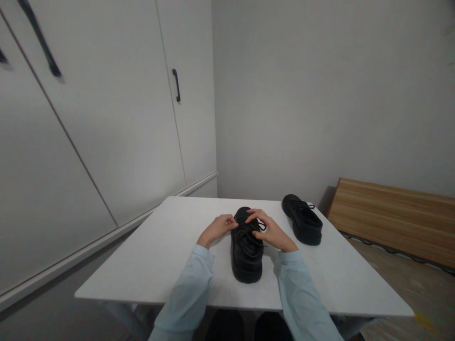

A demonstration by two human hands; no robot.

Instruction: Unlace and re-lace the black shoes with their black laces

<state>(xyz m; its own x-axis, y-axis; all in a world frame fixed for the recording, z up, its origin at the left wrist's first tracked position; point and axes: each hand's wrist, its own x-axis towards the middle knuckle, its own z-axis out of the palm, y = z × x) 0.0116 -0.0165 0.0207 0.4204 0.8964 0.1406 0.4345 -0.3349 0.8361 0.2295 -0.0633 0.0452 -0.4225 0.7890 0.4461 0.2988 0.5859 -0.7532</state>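
A black lace-up shoe (247, 263) stands on the white table, toe pointing away from me. My left hand (221, 226) is at its left side near the front of the lacing, fingers pinched together; whatever they may hold is too small to make out. Over the right side of the same shoe is my right hand (268, 230), its fingers curved and thumb apart, with a loop of black lace beside them. A second black shoe (307, 227), its lace tied, rests at the back right of the table.
The white table (142, 265) spreads out in front of me. Behind it are a grey wall and, on the left, white cabinet doors (135, 118) with dark handles. A wood-grain board (391, 218) stands beyond the table's right edge.
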